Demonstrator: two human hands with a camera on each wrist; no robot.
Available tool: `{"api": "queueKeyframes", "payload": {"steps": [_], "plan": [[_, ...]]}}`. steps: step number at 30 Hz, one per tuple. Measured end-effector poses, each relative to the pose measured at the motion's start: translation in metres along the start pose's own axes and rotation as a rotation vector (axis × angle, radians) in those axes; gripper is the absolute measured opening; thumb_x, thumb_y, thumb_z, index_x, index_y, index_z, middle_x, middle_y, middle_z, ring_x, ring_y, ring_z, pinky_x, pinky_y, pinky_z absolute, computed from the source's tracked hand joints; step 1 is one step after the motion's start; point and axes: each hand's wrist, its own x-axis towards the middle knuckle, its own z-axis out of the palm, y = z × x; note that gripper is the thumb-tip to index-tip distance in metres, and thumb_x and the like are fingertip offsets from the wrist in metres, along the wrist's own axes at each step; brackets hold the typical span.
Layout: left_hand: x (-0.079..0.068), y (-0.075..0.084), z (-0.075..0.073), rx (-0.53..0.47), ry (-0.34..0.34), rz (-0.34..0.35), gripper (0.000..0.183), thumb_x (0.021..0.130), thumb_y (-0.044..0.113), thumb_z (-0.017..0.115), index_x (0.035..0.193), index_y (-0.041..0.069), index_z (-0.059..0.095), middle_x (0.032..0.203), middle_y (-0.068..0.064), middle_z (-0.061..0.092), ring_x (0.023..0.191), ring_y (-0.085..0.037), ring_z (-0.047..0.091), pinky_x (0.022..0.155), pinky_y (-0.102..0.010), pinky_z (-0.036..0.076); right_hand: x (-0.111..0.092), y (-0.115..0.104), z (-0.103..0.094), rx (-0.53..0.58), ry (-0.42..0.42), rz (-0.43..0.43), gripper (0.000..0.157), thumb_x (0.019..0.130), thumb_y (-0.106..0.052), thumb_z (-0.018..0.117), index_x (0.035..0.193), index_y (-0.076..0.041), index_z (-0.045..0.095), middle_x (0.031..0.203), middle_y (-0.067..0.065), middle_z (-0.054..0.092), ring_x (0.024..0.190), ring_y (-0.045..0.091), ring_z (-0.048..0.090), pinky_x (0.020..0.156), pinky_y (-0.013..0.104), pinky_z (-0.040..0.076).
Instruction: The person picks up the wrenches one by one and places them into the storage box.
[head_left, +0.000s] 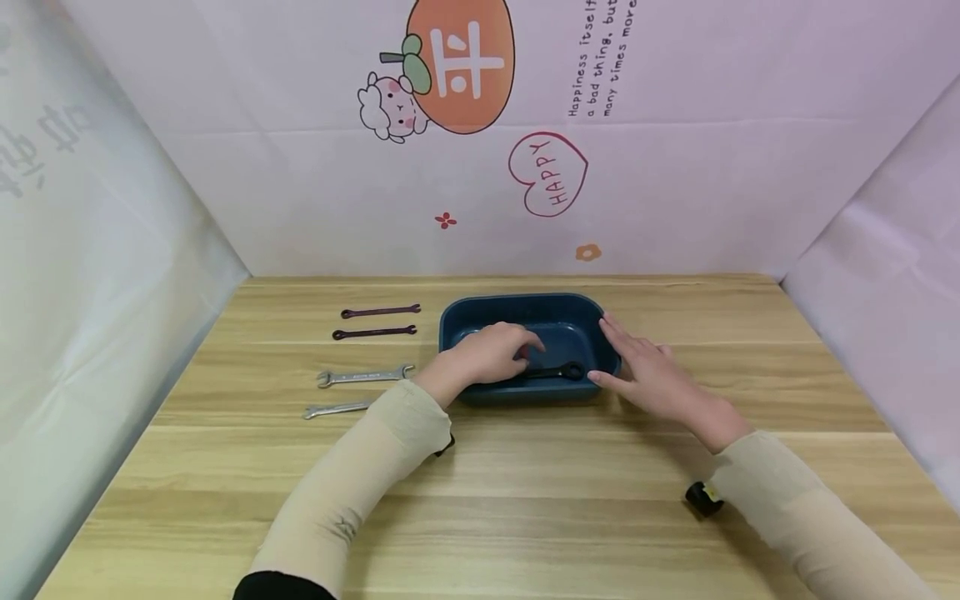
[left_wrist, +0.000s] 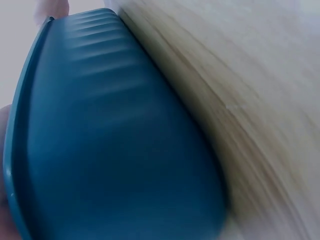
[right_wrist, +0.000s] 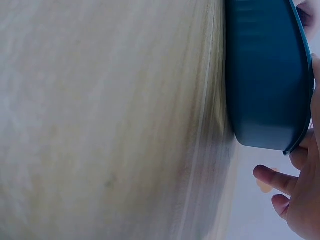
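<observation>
Fingers (head_left: 525, 342) of the left hand (head_left: 487, 354) curl over a black wrench's (head_left: 558, 372) handle end inside the blue tub (head_left: 525, 307). The right hand (head_left: 645, 371) lies flat, fingers straight against the tub's right rim. Bare tabletop (head_left: 570, 492) spreads nearer the person. The wrist views show only the tub's outer wall (left_wrist: 115, 150), not the wrench.

Wooden table (head_left: 525, 500), pink printed walls (head_left: 712, 192)

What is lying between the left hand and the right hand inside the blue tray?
In the head view, a black wrench lies on the tray's floor between the left hand and the right hand.
</observation>
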Motion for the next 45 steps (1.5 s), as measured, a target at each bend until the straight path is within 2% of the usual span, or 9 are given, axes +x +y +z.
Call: {"api": "queueKeyframes", "payload": {"steps": [7,14,19,25,34,38,45], "plan": [[-0.007,-0.002,-0.008,-0.011,0.045,0.027,0.033,0.103,0.019,0.063,0.135,0.014,0.068,0.121,-0.002,0.069,0.090,-0.012,0.062,0.084,-0.029,0.052,0.000,0.002,0.001,-0.018,0.015,-0.003,0.088,0.104,-0.052,0.054,0.165,-0.007,0.011,0.170,0.013,0.008,0.144,0.049,0.030,0.104,0.068,0.022],[-0.014,-0.005,-0.020,-0.041,0.096,0.043,0.034,0.102,0.021,0.064,0.135,0.014,0.067,0.123,-0.003,0.069,0.101,-0.015,0.063,0.094,-0.033,0.052,0.000,0.001,0.000,-0.019,0.013,-0.005,0.088,0.103,-0.053,0.054,0.165,-0.008,0.011,0.170,0.013,0.008,0.144,0.049,0.029,0.105,0.069,0.021],[-0.022,-0.008,-0.027,-0.049,0.091,0.058,0.035,0.103,0.020,0.063,0.137,0.013,0.066,0.128,-0.004,0.068,0.110,-0.018,0.063,0.099,-0.036,0.050,0.000,0.001,0.000,-0.023,0.010,-0.003,0.088,0.103,-0.053,0.054,0.165,-0.008,0.010,0.171,0.013,0.008,0.144,0.049,0.029,0.106,0.070,0.020],[-0.032,-0.011,-0.029,-0.046,0.106,0.078,0.039,0.103,0.021,0.062,0.140,0.013,0.064,0.134,-0.004,0.066,0.120,-0.020,0.060,0.104,-0.038,0.047,0.002,0.002,0.000,-0.033,0.014,-0.006,0.089,0.103,-0.054,0.054,0.165,-0.007,0.011,0.170,0.013,0.009,0.144,0.049,0.031,0.105,0.069,0.022],[-0.046,-0.019,-0.031,-0.095,0.139,0.143,0.039,0.103,0.022,0.063,0.139,0.009,0.064,0.138,-0.008,0.063,0.123,-0.025,0.060,0.106,-0.041,0.046,0.001,0.000,0.000,-0.026,0.002,0.001,0.089,0.103,-0.054,0.054,0.165,-0.008,0.011,0.171,0.012,0.008,0.145,0.049,0.028,0.106,0.070,0.020],[-0.054,-0.022,-0.032,-0.127,0.156,0.143,0.039,0.102,0.022,0.063,0.139,0.008,0.064,0.140,-0.008,0.062,0.126,-0.026,0.058,0.108,-0.043,0.044,0.002,-0.002,0.000,-0.023,0.002,-0.004,0.089,0.103,-0.055,0.054,0.165,-0.008,0.012,0.170,0.014,0.010,0.144,0.049,0.030,0.106,0.071,0.020],[-0.066,-0.026,-0.036,-0.090,0.174,0.109,0.040,0.102,0.024,0.065,0.139,0.011,0.065,0.141,-0.007,0.061,0.127,-0.025,0.057,0.107,-0.044,0.045,0.000,-0.002,0.002,-0.008,0.007,0.003,0.089,0.103,-0.053,0.054,0.165,-0.007,0.010,0.170,0.014,0.008,0.145,0.051,0.027,0.107,0.072,0.019]]}}
